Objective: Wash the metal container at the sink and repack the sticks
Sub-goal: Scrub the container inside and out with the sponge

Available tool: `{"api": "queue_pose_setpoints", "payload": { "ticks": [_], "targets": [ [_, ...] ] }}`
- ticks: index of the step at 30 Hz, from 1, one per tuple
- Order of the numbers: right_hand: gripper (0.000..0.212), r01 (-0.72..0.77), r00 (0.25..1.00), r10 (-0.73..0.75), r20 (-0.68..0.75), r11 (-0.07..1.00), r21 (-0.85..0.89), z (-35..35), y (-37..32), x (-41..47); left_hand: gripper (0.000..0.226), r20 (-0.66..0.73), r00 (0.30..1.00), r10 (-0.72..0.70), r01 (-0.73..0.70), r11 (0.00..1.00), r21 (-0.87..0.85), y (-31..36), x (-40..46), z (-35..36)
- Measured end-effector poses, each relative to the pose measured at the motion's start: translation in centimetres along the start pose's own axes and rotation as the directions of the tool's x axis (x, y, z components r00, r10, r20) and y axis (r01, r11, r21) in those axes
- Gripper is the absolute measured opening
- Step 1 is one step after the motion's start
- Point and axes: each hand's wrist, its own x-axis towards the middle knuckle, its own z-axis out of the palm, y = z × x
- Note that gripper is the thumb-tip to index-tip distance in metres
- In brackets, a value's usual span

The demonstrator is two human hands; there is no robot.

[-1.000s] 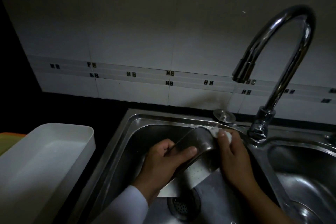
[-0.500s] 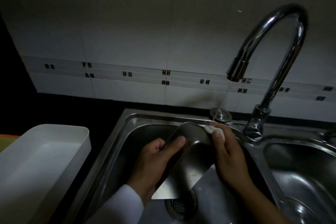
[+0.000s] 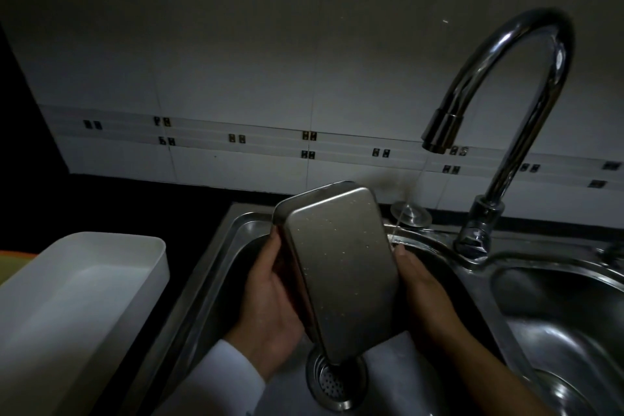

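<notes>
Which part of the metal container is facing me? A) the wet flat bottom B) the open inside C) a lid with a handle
A: the metal container is turned so its flat bottom, speckled with water drops, faces the camera, held between the left hand and right hand.

Dim kitchen corner, lit weakly from the front. Pale tiled wall [image 3: 236, 54] behind, crossed by a band of white border tiles [image 3: 236, 145] set with small dark paired squares. Below it, a black worktop [image 3: 162, 203], nearly lost in shadow. At left, an empty white plastic bin [image 3: 81, 294] beside a sliver of orange and yellow-green [image 3: 13, 263], too dark to identify.
</notes>
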Motion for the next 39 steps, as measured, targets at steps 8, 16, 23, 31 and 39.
{"api": "queue_pose_setpoints", "payload": {
  "ticks": [8,16,23,31,39],
  "targets": [
    [0.027,0.332,0.94,-0.322,0.11,0.796,-0.506,-2.4,-0.9,0.1,0.049,0.033,0.934,0.356,-0.329,0.819,0.47,-0.3,0.4,-1.0],
    [0.014,0.429,0.899,-0.383,0.212,0.673,-0.603,-1.7,-0.7,-0.2,0.038,0.079,0.962,0.262,-0.223,0.586,0.779,-0.7,0.0,-1.1],
    [0.013,0.428,0.869,-0.487,0.086,0.654,-0.624,-1.7,-0.3,-0.4,0.037,-0.095,0.959,0.266,-0.138,0.736,0.663,-1.2,0.0,-0.5],
    [0.051,0.689,0.724,-0.387,0.571,0.356,-0.632,3.8,-1.3,-4.2,0.032,-0.019,0.986,0.167,-0.122,0.789,0.602,-1.5,-0.8,0.0],
    [0.021,0.309,0.911,-0.411,-0.027,0.725,-0.616,-1.4,-0.1,0.1,0.036,-0.141,0.932,0.334,-0.21,0.814,0.542,-0.5,-0.2,0.0]
  ]
}}
